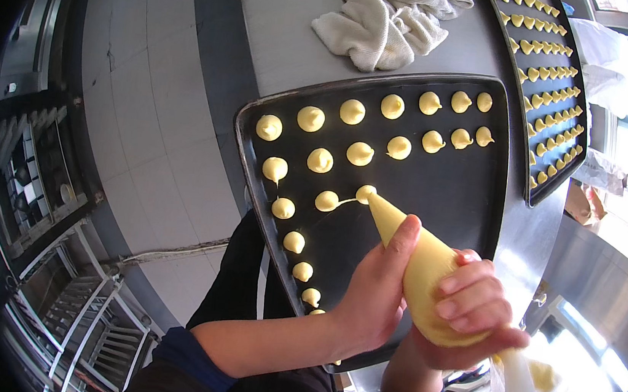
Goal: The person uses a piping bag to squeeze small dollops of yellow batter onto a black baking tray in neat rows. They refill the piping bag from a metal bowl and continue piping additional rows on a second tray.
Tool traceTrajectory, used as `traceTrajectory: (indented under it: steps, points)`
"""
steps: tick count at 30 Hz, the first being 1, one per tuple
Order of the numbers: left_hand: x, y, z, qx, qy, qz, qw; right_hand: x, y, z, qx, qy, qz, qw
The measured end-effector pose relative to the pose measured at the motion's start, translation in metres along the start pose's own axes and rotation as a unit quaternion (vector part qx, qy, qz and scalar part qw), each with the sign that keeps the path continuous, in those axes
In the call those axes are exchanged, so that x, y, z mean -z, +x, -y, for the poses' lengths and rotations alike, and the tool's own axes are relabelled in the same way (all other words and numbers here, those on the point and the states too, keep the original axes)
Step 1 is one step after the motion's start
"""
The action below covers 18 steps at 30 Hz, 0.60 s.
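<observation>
A piping bag (426, 275) full of pale yellow batter slants over a black baking tray (437, 194). Its tip touches a small fresh mound (365, 194) in the third row, and a thin thread of batter runs from there to the mound on its left (326, 201). My left hand (385, 288) cups the bag's lower side, thumb along it. Wrapped around the bag's thick upper part is my right hand (474, 308), fingers closed; the twisted clear end hangs out behind it. Two rows of peaked mounds (360, 153) lie along the tray's far side, and a column (294, 241) down its left.
Another tray (547, 90) with several rows of piped mounds lies at the far right. A crumpled off-white cloth (381, 27) rests on the steel table (278, 24) beyond my tray. A metal rack (88, 310) stands on the tiled floor at the left.
</observation>
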State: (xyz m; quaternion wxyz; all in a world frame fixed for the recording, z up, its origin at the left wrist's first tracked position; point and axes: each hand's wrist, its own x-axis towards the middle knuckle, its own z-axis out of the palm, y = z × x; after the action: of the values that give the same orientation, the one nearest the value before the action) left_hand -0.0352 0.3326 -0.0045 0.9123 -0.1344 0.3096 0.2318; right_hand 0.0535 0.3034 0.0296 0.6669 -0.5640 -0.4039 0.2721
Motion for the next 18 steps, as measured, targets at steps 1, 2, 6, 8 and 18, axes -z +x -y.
traceTrajectory:
  steps: [1,2,6,8,18]
  points:
    - [-0.006,-0.005,0.000,-0.015,-0.017,0.029,0.999,-0.003,-0.001,0.006,0.020,0.009,-0.034,0.999]
    - [-0.013,-0.008,0.000,-0.011,-0.002,0.049,0.999,-0.005,-0.002,0.011,0.029,0.022,-0.063,0.997]
    - [-0.032,-0.011,0.005,-0.004,0.000,0.135,0.991,0.002,0.004,0.032,0.067,0.118,-0.055,0.989]
    - [-0.035,-0.003,0.011,-0.022,-0.018,0.137,0.990,0.016,0.016,0.030,0.042,0.094,0.004,0.995]
    - [-0.021,0.047,0.023,0.025,-0.021,-0.044,0.998,0.042,0.024,-0.027,-0.002,0.037,-0.038,0.999]
